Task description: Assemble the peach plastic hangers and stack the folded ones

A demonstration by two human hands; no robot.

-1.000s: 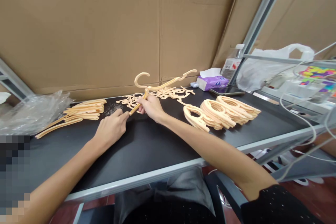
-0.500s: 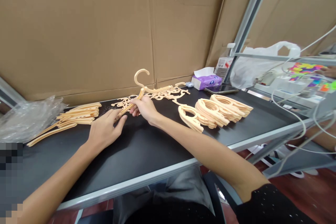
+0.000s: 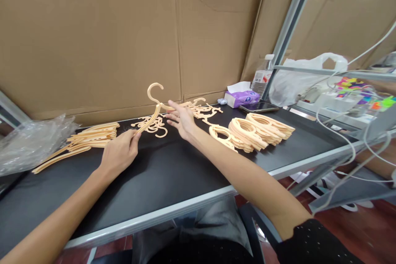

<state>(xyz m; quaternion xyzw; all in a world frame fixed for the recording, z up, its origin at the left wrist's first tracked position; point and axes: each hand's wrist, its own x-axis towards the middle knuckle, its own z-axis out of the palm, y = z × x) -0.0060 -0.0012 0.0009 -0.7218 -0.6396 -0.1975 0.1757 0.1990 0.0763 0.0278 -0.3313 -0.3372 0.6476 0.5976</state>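
My left hand [image 3: 119,153] is closed on one arm of a peach plastic hanger [image 3: 154,107], holding it tilted above the black table [image 3: 173,181] with its hook up. My right hand [image 3: 182,120] is open, fingers spread, just right of the hanger's neck; I cannot tell if it touches the hanger. Behind both hands lies a loose heap of small hook pieces [image 3: 202,110]. A stack of straight hanger arms [image 3: 89,136] lies to the left. Stacks of ring-shaped pieces [image 3: 253,130] lie to the right.
A cardboard wall [image 3: 123,37] backs the table. Crumpled clear plastic [image 3: 27,140] sits far left. A purple tissue pack [image 3: 241,97], a phone [image 3: 258,108], a water bottle [image 3: 261,76] and a white bag [image 3: 306,78] stand at the back right, beside a metal post [image 3: 287,29] and hanging cables [image 3: 355,132].
My right hand let go of the hanger and opened. My left hand took hold of the hanger's arm and carried it slightly left.
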